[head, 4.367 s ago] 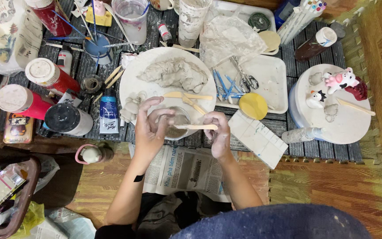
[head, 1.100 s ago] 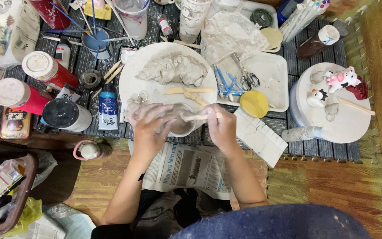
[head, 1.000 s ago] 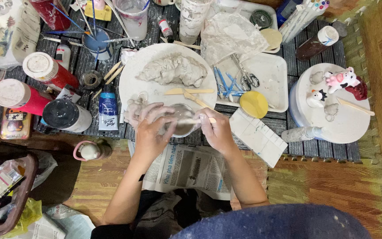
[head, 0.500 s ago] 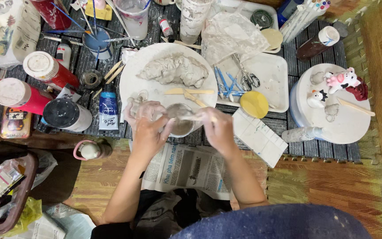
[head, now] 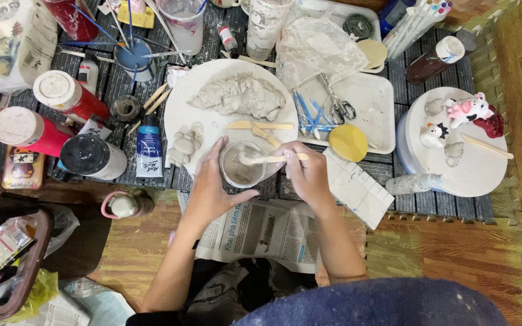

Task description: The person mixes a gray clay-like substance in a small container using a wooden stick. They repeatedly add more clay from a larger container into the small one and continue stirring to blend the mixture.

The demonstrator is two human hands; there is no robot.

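My left hand [head: 211, 187] cups the near side of a small clear cup [head: 241, 164] of cloudy grey liquid at the front edge of a round white plate [head: 188, 102]. My right hand [head: 307, 172] grips a flat wooden stick [head: 270, 159] whose tip dips into the cup. A lump of grey clay [head: 240, 96] lies on the far part of the plate. Two more wooden sticks [head: 260, 126] rest between the clay and the cup, and small clay pieces [head: 182, 147] sit at the plate's left edge.
Red paint bottles [head: 70, 96], a black-capped jar [head: 92, 157] and a blue tube [head: 149, 147] stand left. A white tray [head: 376, 102] with scissors, blue tools and a yellow disc [head: 348, 142] lies right. A round stand [head: 472, 163] carries small painted figures. Newspaper [head: 261, 232] lies under my forearms.
My hands were kneading and turning something over the plate's front edge; now the left hand steadies the cup and the right hand holds the stick in it.
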